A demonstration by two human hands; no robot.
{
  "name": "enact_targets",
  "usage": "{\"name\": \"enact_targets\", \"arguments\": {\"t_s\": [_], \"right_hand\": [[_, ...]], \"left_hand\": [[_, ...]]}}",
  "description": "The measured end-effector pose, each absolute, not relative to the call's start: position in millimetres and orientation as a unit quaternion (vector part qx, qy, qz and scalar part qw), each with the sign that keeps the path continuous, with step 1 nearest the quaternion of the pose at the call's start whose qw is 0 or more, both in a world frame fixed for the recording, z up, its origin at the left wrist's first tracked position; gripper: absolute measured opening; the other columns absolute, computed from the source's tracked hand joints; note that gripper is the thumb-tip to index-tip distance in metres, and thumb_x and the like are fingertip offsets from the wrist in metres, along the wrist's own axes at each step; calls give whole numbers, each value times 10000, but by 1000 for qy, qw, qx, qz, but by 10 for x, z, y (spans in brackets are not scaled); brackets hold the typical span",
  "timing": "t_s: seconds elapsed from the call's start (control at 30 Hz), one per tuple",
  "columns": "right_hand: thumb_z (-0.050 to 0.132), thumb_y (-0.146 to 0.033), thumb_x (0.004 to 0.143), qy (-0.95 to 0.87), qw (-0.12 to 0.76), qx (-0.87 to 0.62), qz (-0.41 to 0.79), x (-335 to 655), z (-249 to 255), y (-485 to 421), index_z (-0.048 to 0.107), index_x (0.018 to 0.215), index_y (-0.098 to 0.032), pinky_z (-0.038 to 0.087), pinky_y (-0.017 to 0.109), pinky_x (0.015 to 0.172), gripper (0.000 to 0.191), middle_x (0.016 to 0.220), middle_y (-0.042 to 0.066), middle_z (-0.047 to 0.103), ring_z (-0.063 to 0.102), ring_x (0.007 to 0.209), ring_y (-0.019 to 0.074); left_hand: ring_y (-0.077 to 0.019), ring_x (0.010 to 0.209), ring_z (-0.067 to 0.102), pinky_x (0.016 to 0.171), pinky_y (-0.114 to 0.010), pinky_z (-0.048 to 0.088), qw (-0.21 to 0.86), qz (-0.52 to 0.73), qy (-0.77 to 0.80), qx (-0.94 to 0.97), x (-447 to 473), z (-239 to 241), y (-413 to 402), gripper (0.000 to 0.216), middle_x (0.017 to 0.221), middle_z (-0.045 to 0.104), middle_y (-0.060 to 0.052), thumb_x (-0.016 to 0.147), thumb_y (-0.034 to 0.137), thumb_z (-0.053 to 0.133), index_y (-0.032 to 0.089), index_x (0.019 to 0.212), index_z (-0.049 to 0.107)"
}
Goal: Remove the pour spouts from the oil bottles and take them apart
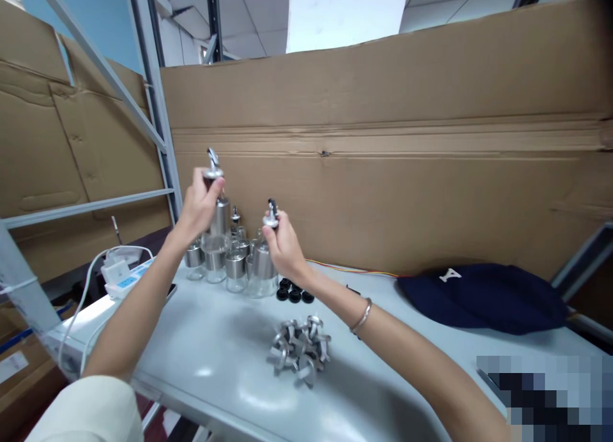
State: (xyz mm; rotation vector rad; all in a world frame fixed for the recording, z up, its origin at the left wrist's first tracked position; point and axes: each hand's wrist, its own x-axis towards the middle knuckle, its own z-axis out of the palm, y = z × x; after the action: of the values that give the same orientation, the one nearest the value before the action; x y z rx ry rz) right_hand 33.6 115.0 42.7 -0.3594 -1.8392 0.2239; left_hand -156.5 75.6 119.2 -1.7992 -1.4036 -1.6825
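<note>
My left hand [201,202] is closed round the neck of a glass oil bottle [220,220] with a steel sleeve and a metal pour spout, held raised above the other bottles. Lower and to the right, my right hand [286,244] grips a second bottle [263,263] of the same kind just under its spout. That bottle is upright, with its base at the tabletop. Several more glass bottles [235,269] with steel bands stand behind and beside them; one behind also carries a spout. A pile of shiny metal spout pieces [301,349] and several black caps [294,293] lie nearby.
A tall cardboard wall [383,199] stands behind the grey-white table [215,359]. A navy cap [483,298] lies at right. On the left are a power strip [127,282] with a white cable and a metal shelf frame [156,97].
</note>
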Motion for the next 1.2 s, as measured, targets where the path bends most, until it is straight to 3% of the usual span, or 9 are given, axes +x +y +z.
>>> {"name": "enact_targets", "arguments": {"t_s": [0.2, 0.4, 0.6, 0.97, 1.07, 1.2], "right_hand": [[312, -344, 938, -818, 544, -141, 123, 85, 17, 1124, 406, 1108, -153, 450, 396, 856, 272, 989, 118, 516, 507, 935, 223], [295, -325, 944, -821, 542, -151, 100, -19, -201, 1320, 410, 1140, -130, 453, 404, 872, 300, 1022, 139, 510, 475, 952, 226], [303, -315, 946, -830, 520, -190, 64, -65, -342, 1451, 418, 1193, -135, 457, 405, 866, 326, 1048, 135, 522, 479, 964, 231], [402, -405, 915, -848, 483, -217, 17, 68, -286, 1633, 457, 1197, -111, 385, 456, 925, 412, 1158, 174, 527, 456, 1065, 279], [418, -461, 893, -842, 501, -202, 2, 170, -237, 1601, 425, 1219, -120, 355, 458, 968, 472, 1183, 174, 494, 431, 1133, 276], [389, -435, 904, -800, 559, -213, 31, 260, -99, 1603, 401, 1213, -162, 367, 450, 963, 412, 1183, 152, 459, 431, 1129, 257]], "left_hand": [[-271, 768, 606, 713, -392, 457, 101, -425, -625, -647, -1494, 420, 754, 428, 816, 611, -70, 886, 570, 261, 188, 970, 434], [-278, 892, 543, 798, -423, 423, 183, -372, -618, -667, -1557, 16, 877, 408, 919, 570, -111, 917, 501, 211, 180, 900, 463], [-267, 891, 502, 794, -414, 410, 232, -366, -615, -660, -1601, -209, 1072, 426, 952, 531, -123, 922, 499, 223, 162, 943, 482], [-323, 994, 489, 855, -469, 396, 259, -329, -661, -623, -1609, -248, 1228, 535, 1068, 518, -177, 894, 562, 256, 109, 1073, 477], [-295, 991, 486, 881, -458, 394, 277, -392, -623, -617, -1669, -100, 1142, 494, 1076, 505, -157, 897, 549, 265, 132, 1090, 446], [-243, 998, 484, 924, -432, 393, 248, -535, -607, -532, -1974, 315, 1308, 300, 1039, 483, -118, 915, 396, 312, 162, 1068, 422]]}}
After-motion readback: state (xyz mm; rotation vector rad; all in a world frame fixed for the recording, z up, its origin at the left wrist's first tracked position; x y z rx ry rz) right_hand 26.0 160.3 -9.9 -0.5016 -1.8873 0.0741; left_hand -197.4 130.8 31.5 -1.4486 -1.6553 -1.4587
